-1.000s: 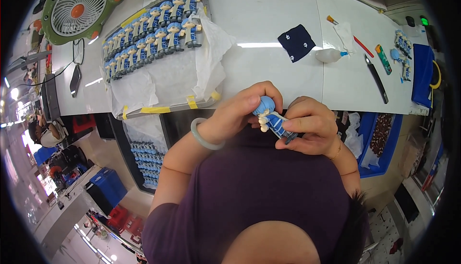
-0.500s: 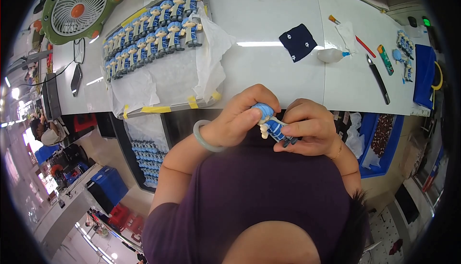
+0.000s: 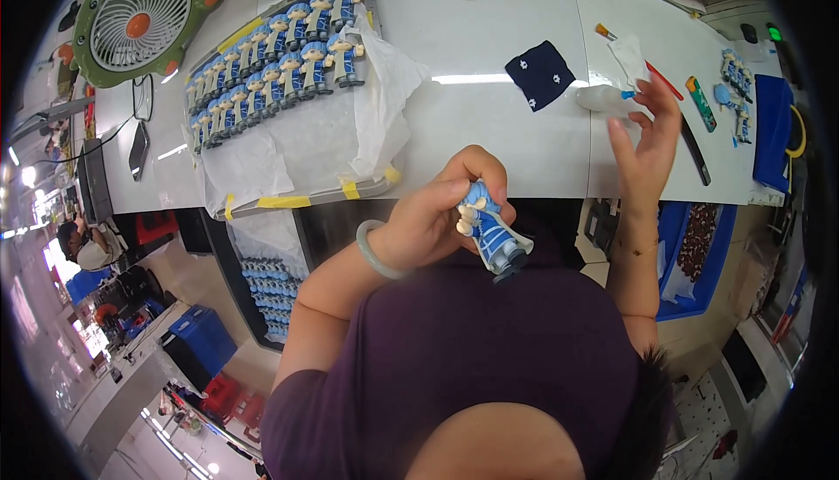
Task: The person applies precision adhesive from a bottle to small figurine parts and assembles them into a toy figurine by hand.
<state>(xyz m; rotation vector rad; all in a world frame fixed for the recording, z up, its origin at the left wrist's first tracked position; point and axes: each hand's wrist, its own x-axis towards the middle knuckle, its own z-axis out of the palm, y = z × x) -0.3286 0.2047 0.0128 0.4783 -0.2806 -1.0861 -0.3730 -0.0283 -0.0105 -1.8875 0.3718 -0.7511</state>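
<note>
Just past the table's near edge, my left hand [image 3: 446, 205] grips a small figurine [image 3: 495, 234] by its blue-haired head. Its blue-and-white robe and dark feet hang free below my fingers. My right hand [image 3: 651, 139] is raised over the right part of the table with fingers apart and nothing in it. Beside those fingers lie a translucent squeeze bottle [image 3: 601, 99] with a blue tip, a white tissue [image 3: 629, 56] and a red pen-like tool [image 3: 666, 82]. A black craft knife [image 3: 695, 152] lies partly hidden behind my right hand.
At the left, a paper-lined tray [image 3: 288, 202] holds rows of similar figurines [image 3: 297, 69]; a green fan [image 3: 140, 24] stands beyond it. A dark cloth [image 3: 540, 75], a brush [image 3: 606, 32], a green-handled cutter [image 3: 700, 103] and a blue bin [image 3: 771, 135] are on the table.
My right hand has let go of the figurine's lower body and moved up and right toward the bottle and tools. The figurine, still in my left hand, now hangs more upright.
</note>
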